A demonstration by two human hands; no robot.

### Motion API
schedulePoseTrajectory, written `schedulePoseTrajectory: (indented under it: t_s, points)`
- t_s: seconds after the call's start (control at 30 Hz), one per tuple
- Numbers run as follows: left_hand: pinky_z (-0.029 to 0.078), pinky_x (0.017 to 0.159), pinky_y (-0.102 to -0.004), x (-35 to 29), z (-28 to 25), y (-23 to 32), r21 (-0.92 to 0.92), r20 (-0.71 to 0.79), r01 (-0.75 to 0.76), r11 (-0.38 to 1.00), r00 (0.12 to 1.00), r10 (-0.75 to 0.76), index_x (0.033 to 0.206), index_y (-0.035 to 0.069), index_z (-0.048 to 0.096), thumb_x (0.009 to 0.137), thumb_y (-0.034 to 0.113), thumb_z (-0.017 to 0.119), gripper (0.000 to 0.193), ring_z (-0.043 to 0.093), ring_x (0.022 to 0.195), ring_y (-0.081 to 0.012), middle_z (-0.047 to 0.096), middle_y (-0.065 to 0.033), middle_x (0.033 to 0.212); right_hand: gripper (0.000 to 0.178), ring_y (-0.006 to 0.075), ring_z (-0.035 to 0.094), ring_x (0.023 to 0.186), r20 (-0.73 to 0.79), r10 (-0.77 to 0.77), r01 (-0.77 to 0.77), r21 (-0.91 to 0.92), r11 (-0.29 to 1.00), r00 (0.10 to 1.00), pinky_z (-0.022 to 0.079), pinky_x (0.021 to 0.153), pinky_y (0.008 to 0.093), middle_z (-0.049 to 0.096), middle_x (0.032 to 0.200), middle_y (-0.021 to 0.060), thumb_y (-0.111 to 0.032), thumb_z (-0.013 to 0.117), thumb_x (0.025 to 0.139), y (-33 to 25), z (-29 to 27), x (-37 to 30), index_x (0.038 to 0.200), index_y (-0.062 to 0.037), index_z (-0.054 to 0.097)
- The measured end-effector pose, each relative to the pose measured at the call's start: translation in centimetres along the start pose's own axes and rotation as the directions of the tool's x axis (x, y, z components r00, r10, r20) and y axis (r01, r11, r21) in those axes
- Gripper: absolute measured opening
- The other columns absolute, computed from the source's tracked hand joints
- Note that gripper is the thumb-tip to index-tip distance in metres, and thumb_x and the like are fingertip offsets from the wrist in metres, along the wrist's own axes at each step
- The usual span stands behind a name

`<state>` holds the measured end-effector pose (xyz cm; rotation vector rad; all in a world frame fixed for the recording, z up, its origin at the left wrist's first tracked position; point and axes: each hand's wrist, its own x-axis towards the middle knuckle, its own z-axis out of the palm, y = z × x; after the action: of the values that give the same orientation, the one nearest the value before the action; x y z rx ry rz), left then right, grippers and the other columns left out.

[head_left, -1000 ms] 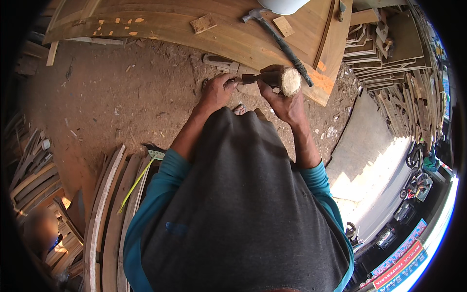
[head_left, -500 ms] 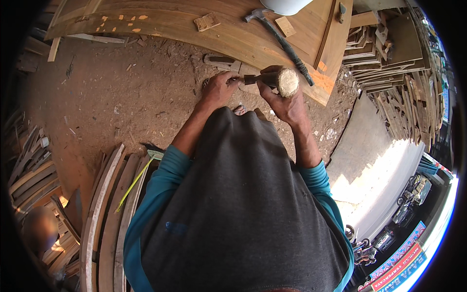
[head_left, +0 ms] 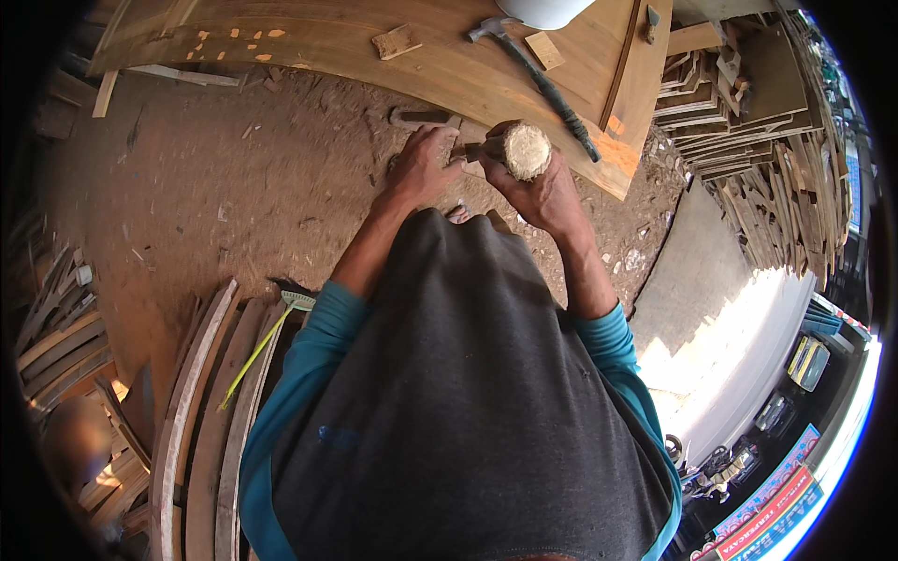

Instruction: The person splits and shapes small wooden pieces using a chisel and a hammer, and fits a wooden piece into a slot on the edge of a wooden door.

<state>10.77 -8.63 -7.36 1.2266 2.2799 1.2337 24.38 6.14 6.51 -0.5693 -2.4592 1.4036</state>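
Head view: the chisel (head_left: 527, 151) is just nearside of the hammer (head_left: 550, 93), fingers of the right hand (head_left: 538, 194) closed round its handle. Left of the hammer, the left hand (head_left: 424, 168) bends its fingers, hold unclear. A block (head_left: 544, 51) lies beside the hammer.

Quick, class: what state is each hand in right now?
Left hand: fingers bent near the tool; whether it holds anything cannot be told.
Right hand: closed, holding that tool, pale round end up.

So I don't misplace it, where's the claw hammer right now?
In the head view, the claw hammer lies just right of top centre on the wooden panel, beyond the right hand and near the white container.
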Motion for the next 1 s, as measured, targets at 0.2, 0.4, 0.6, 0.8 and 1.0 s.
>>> schedulePoseTrajectory:
  t_s: [0.2,0.4,0.6,0.8,1.0]
  points:
    - [0.056,0.094,-0.0440,1.4,-3.9,7.3,-0.346,0.098,-0.050,0.937,0.991,0.089,0.134,0.003,0.061,0.085,0.007,0.076,0.051,0.068,0.111,-0.0375,0.070,-0.0189,0.121,0.050,0.0455,0.064,0.110,0.112,-0.007,0.021,-0.130,0.991,0.994,0.053,0.094,0.0485,0.067,0.120,0.0233,-0.012,0.081,0.079,-1.2,0.0,0.7,0.125,-0.0033,0.063]
    - [0.054,0.073,-0.0396,0.8,-3.1,5.6,-0.358,0.112,-0.006,0.934,0.992,0.050,0.126,0.003,0.065,0.091,0.002,0.068,0.035,0.070,0.101,-0.0306,0.072,-0.0170,0.113,0.052,0.0402,0.065,0.114,0.315,0.005,0.042,-0.142,0.989,0.949,0.053,0.096,0.0476,0.069,0.118,0.0239,-0.013,0.074,0.084,-0.7,-2.4,1.9,0.134,-0.0047,0.061]
    - [0.059,0.071,-0.0362,1.1,-2.2,4.5,-0.301,0.010,-0.157,0.941,0.986,0.167,0.112,0.001,0.068,0.095,0.006,0.073,0.018,0.070,0.092,-0.0194,0.073,-0.0095,0.100,0.053,0.0408,0.062,0.117,-0.134,-0.041,-0.030,-0.492,0.870,0.990,0.050,0.101,0.0474,0.063,0.128,0.0223,-0.022,0.073,0.092,11.6,-3.7,5.6,0.140,-0.0046,0.058]
    - [0.056,0.088,-0.0351,1.0,-2.9,6.1,-0.375,0.092,0.095,0.922,0.994,-0.065,0.112,0.001,0.069,0.098,0.009,0.072,0.016,0.069,0.099,-0.0205,0.073,-0.0091,0.105,0.046,0.0424,0.061,0.116,-0.156,-0.021,-0.093,-0.689,0.718,0.988,0.049,0.099,0.0498,0.063,0.120,0.0223,-0.026,0.072,0.093,15.6,-3.6,7.8,0.132,-0.0044,0.060]
    - [0.055,0.089,-0.0333,0.6,-1.9,4.5,-0.333,0.045,-0.027,0.942,0.998,0.044,0.114,0.001,0.068,0.101,0.010,0.070,0.016,0.068,0.100,-0.0169,0.073,-0.0070,0.106,0.035,0.0442,0.068,0.099,-0.130,0.121,-0.176,-0.619,0.766,0.984,0.054,0.088,0.0509,0.070,0.105,0.0249,-0.028,0.065,0.093,16.6,-4.7,9.8,0.113,0.0008,0.061]
